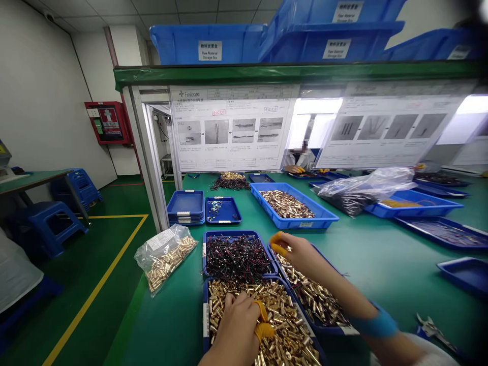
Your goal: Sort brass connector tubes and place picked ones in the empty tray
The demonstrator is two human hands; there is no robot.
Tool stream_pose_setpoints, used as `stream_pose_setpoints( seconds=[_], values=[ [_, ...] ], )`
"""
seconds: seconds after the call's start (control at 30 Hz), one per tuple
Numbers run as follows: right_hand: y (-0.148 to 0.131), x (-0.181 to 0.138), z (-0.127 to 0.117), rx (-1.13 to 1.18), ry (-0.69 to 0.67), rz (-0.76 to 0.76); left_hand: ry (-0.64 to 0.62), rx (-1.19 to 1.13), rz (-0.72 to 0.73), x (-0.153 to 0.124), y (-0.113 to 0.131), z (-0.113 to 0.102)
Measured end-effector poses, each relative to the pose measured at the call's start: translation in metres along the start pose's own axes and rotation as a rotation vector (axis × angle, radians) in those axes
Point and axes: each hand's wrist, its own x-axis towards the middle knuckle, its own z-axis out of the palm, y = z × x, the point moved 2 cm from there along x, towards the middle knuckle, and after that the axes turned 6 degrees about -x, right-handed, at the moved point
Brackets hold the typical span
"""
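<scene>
Left hand atop brass tubes

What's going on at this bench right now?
A person works at a green bench with both hands, orange cots on some fingertips. The left hand rests in the near tray on a pile of brass sleeves. The right hand reaches over the right-side tray of brass and dark pieces, fingertips pinched together; what they pinch is too small to tell. A tray of dark wires sits behind, and a bag of brass pieces lies left.
</scene>
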Motion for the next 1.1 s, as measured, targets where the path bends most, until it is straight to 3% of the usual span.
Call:
stream_pose_setpoints(
  seconds=[0.13,0.23,0.53,0.8,0.93,1.1],
  values=[
    [-0.026,0.049,0.032,-0.022,-0.058,-0.084,0.088,-0.212,-0.051,-0.003,0.002,-0.008],
    [-0.034,0.067,0.053,-0.045,-0.114,-0.115,0.115,-0.320,-0.083,-0.004,0.006,-0.013],
    [-0.031,0.052,0.042,-0.085,-0.050,-0.144,0.114,-0.442,-0.138,-0.009,0.008,-0.016],
    [-0.034,0.059,0.055,-0.056,-0.044,-0.172,0.173,-0.420,-0.157,-0.004,0.003,-0.012],
    [-0.047,0.036,0.032,-0.012,0.049,-0.211,0.217,-0.499,-0.128,-0.002,0.000,-0.012],
    [-0.054,-0.036,0.020,0.080,0.060,-0.237,0.271,-0.603,-0.166,-0.004,0.002,-0.019]
  ],
)
